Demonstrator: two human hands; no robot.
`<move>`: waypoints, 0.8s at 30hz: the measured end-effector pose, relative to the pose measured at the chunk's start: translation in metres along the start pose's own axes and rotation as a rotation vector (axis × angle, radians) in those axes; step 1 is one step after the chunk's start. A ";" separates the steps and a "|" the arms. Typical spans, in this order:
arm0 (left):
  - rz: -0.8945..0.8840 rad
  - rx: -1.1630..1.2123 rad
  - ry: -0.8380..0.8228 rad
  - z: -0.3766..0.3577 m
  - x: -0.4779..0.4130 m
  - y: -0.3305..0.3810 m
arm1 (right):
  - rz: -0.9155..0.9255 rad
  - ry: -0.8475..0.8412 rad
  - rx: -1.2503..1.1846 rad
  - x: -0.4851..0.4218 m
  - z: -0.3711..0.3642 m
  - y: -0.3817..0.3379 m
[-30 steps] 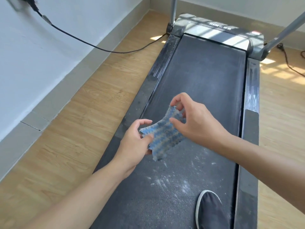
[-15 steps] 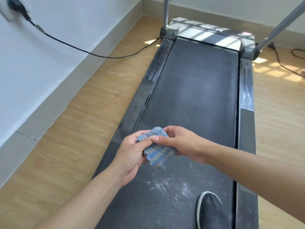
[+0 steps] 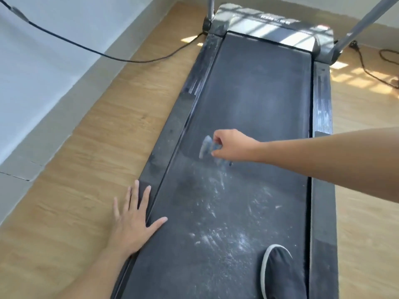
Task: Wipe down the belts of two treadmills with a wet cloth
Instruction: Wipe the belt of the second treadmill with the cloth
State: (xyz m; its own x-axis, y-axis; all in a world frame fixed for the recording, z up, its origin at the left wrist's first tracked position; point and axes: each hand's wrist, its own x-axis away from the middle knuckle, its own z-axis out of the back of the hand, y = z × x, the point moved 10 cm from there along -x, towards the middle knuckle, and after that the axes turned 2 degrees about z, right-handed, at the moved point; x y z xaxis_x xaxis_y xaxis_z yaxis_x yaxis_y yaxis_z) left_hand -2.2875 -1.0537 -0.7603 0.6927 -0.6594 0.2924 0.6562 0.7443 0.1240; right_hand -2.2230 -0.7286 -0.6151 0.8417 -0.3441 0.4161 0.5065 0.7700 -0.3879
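A dark treadmill belt (image 3: 254,108) runs away from me, with white dusty smears across its near half. My right hand (image 3: 232,145) pinches a blue striped cloth (image 3: 206,146) over the middle of the belt; the cloth is blurred by motion. My left hand (image 3: 135,221) lies flat with fingers spread on the treadmill's left side rail (image 3: 172,134), its thumb reaching onto the belt edge.
A dark shoe with a white sole (image 3: 280,272) stands on the belt at the near right. A black power cable (image 3: 103,55) crosses from the wall over the wooden floor (image 3: 90,160). Grey uprights (image 3: 362,24) rise at the far end, and more cable (image 3: 377,72) lies at right.
My left hand let go of the cloth and came down flat on the left rail. My right hand carried the cloth forward over the belt.
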 end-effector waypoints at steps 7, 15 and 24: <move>-0.002 0.135 0.261 0.004 0.005 0.009 | 0.005 -0.119 0.270 -0.055 -0.129 -0.022; 0.045 0.241 0.146 0.008 0.002 0.008 | -0.257 -0.043 -0.033 -0.026 -0.152 -0.003; 0.022 0.170 0.204 0.001 0.003 0.004 | -0.298 -0.123 -0.060 -0.051 -0.149 0.003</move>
State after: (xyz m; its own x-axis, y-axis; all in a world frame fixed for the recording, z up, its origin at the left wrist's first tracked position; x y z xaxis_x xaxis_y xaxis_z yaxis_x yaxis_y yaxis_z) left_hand -2.2834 -1.0521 -0.7576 0.7637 -0.6374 0.1019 0.5922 0.7547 0.2823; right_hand -2.2368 -0.7892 -0.7598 0.6275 -0.4797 0.6133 0.7406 0.6108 -0.2799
